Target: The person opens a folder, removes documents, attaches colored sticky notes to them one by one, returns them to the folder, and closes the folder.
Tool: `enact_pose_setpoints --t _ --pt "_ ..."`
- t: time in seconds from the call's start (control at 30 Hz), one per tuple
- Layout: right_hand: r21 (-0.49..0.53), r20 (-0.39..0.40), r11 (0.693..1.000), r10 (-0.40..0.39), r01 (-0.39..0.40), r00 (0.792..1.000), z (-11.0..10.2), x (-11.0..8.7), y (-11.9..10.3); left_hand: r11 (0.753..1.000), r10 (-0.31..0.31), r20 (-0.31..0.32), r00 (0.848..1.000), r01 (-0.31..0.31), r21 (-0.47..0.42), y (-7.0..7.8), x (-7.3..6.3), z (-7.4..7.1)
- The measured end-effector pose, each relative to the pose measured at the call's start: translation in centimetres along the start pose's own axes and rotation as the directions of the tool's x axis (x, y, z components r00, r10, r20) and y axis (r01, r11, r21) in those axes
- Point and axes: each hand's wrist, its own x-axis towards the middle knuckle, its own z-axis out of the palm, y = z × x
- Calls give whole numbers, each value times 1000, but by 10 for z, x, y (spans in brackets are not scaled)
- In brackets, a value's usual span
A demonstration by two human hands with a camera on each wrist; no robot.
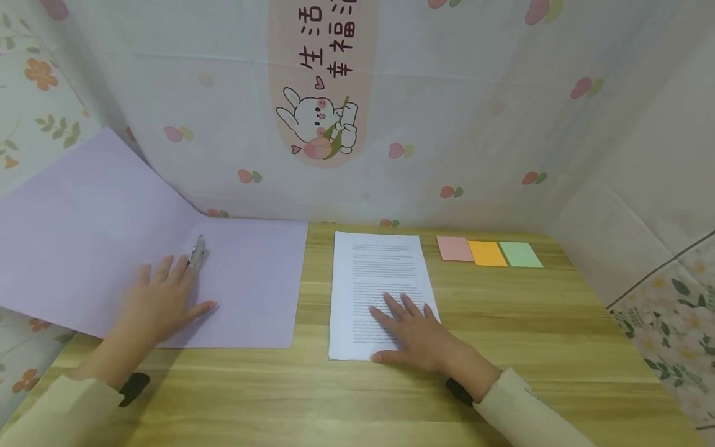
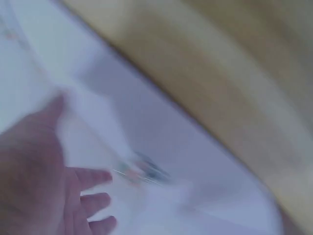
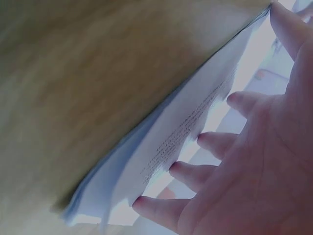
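A large lavender folder [image 1: 251,279] lies opened out at the left, its left cover [image 1: 84,217] raised at a slant. Clear pens [image 1: 197,249] lie on it near the fold, blurred in the left wrist view. My left hand [image 1: 159,301] hovers over the folder with fingers spread, fingertips close beside the pens. At the middle, a stack of printed paper [image 1: 374,267] lies with its text facing up. My right hand [image 1: 416,335] rests on the lower right of the stack, fingers spread and fingertips on the top sheet.
A pink sticky note pad [image 1: 454,248], an orange one [image 1: 488,253] and a green one [image 1: 521,254] lie in a row at the back right of the wooden table [image 1: 503,310]. Behind it hangs a patterned cloth [image 1: 475,124].
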Motion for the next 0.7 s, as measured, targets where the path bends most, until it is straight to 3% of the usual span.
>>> enact_pose_setpoints --t 0.17,0.3,0.37,0.43,0.53,0.6,0.7 --pt "-4 -6 1000 1 -1 1000 -1 1 -5 998 55 -103 993 -56 -7 49 9 -19" --pt "-2 2 1000 11 -11 1000 -3 1 -8 981 124 -12 992 -125 -149 84 22 -27" --pt "3 5 1000 9 -9 1000 -4 1 -9 946 177 50 983 -156 -285 97 31 -28" --pt "8 7 1000 8 -8 1000 -4 2 -11 895 218 112 969 -153 -419 107 41 -27" --pt "18 7 1000 0 0 1000 -4 4 -12 818 260 142 955 -140 -558 118 58 -24" --pt "18 5 1000 -1 1 1000 -3 6 -13 784 277 137 951 -141 -605 125 68 -21" --pt "7 2 1000 -7 7 1000 -1 9 -16 761 310 118 943 -172 -626 136 80 -16"
